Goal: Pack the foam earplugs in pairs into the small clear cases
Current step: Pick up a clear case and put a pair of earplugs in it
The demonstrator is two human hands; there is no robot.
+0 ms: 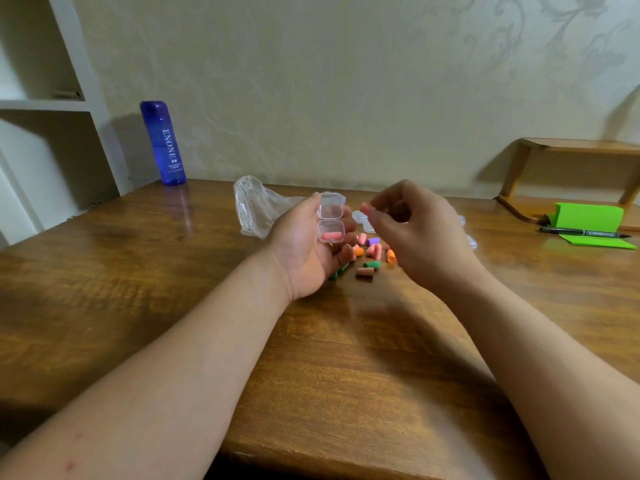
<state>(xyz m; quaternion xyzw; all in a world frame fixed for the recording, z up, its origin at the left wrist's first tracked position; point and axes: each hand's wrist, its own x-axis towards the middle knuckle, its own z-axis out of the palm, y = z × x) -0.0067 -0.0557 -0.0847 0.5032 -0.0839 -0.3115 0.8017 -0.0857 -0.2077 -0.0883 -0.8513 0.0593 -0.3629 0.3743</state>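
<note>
The forearms (207, 341) reach over the table (311, 393) to a clear case (331, 221). The left hand (301, 251) cradles it open, fingers curled round it, probably keeping level the base where one pink earplug (330, 236) lies. At its 3 o'clock the right hand (422, 237) pinches a matching earplug (364, 208) at the fingertips. Loose earplugs (370, 252) lie at 5 o'clock, and the spare cases (360, 216) are mostly hidden behind that hand, so their count is unclear.

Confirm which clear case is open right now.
The case in the left hand: lid flipped up, one pink earplug in its base. The other cases lie on the table behind the right hand, which pinches a second earplug.
</note>
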